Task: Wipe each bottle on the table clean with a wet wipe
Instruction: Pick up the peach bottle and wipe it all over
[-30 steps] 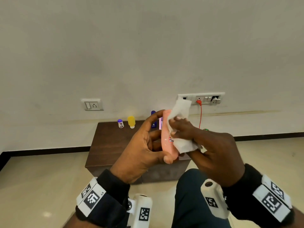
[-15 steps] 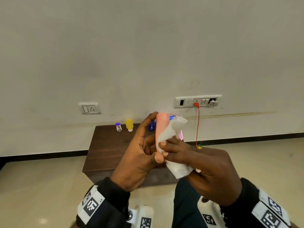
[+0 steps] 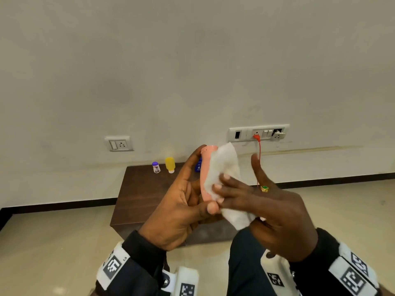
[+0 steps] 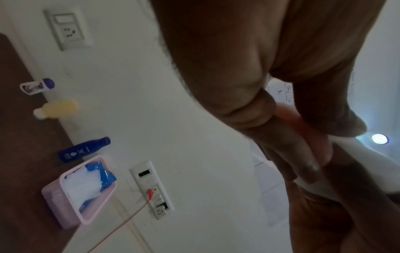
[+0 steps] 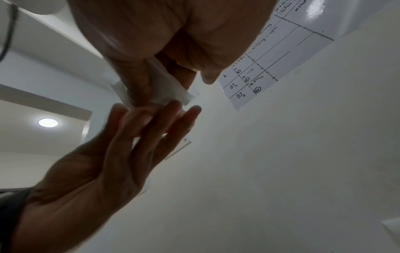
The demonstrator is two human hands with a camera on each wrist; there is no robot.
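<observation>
I hold a pink bottle (image 3: 204,165) upright in front of me. My left hand (image 3: 202,182) grips it, index fingertip on its top and thumb at its bottom end. A white wet wipe (image 3: 224,165) is draped over the bottle's right side. The fingers of my right hand (image 3: 233,180) lie over the wipe and press it against the bottle, with the wipe's tail running under them towards the palm; the thumb sticks up free. In the right wrist view the wipe (image 5: 166,90) shows between my fingers. The bottle's lower part is hidden by both hands.
On the dark wooden table (image 3: 141,193) by the wall stand a small purple-capped bottle (image 3: 156,167), a yellow bottle (image 3: 170,164) and a blue bottle (image 4: 84,149). A pink basket (image 4: 56,202) holds a wipes pack. A red cable (image 3: 259,152) hangs from the wall socket.
My right hand has slid the wipe down and then back up the bottle's right side. Its thumb has lifted away. My left hand keeps its grip on the bottle.
</observation>
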